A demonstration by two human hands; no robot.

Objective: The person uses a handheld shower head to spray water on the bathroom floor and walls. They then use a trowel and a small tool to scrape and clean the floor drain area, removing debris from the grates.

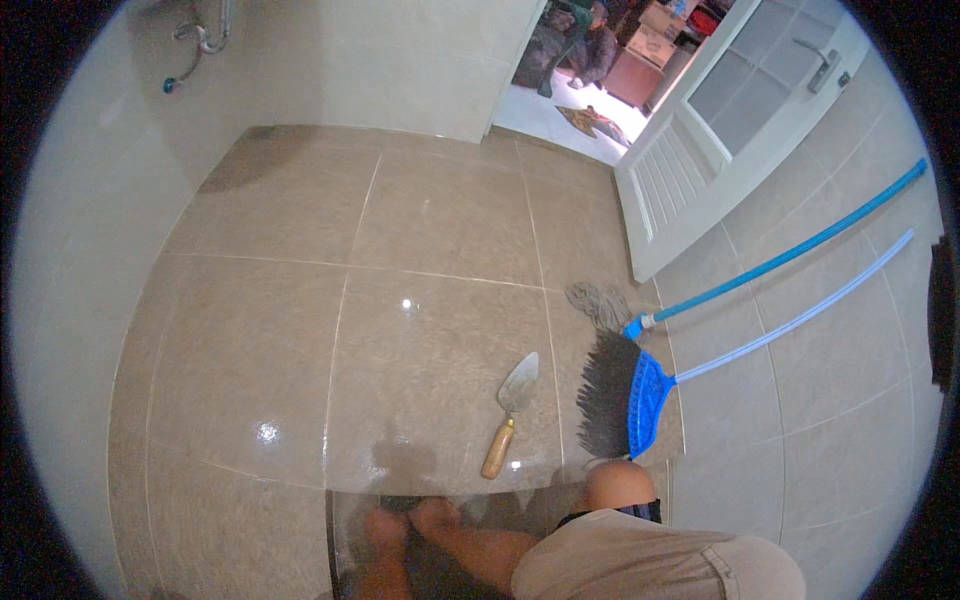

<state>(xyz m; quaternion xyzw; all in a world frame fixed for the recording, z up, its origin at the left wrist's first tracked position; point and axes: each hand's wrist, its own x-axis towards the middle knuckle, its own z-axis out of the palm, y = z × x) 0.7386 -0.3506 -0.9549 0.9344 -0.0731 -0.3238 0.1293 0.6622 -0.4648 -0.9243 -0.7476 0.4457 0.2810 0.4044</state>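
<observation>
The right hand (pixel 437 513) is held low and close beside the left hand (pixel 385 524), just short of the near edge of the tiled floor (pixel 250 350). The fingers of both are too dark and too small to be made out, so how far either hand is opened cannot be told; a dark thing (pixel 400 503) is seen at their tips, but whether it is gripped or only touched cannot be told. The trowel (pixel 507 424) is laid flat on the floor, ahead of the right hand and to its right, clear of both hands. Its wooden handle is turned toward the near edge, with the handle's end just short of it, and its pointed metal blade is aimed away, toward the far edge. By the right edge of the floor, a broom (pixel 650 405) is set with its dark bristles spread toward the trowel, well apart from it, and its pale blue stick is slanted up along the wall (pixel 830 440). Just beyond, a mop (pixel 600 305) is placed, its grey strands bunched on the floor. At the far right corner a white door (pixel 690 170) is swung open, and a crouching person (pixel 600 55) is seen through the doorway. A bare knee (pixel 618 485) and beige cloth (pixel 620 550) are seen right of the hands.
</observation>
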